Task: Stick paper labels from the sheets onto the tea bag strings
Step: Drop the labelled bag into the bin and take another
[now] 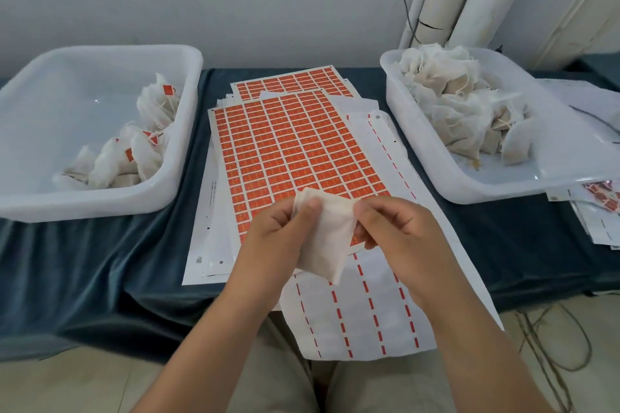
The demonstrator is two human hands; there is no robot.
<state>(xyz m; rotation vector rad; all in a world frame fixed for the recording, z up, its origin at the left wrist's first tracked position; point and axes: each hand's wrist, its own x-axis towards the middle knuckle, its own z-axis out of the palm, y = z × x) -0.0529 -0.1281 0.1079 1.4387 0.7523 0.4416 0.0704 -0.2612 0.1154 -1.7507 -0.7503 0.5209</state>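
Tea bag [327, 238] pinched between left hand [275, 238] and right hand [402, 228], fingers [313, 203] curled on it, above near edge of orange label sheet [295, 151], flanked by left bin [188, 54] and right bin [389, 84], narrow strips of surface [134, 245] free between; label print unreadable

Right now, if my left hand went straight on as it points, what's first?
Beyond the tea bag the left hand grips, probably the orange label sheet; height above it is unclear.
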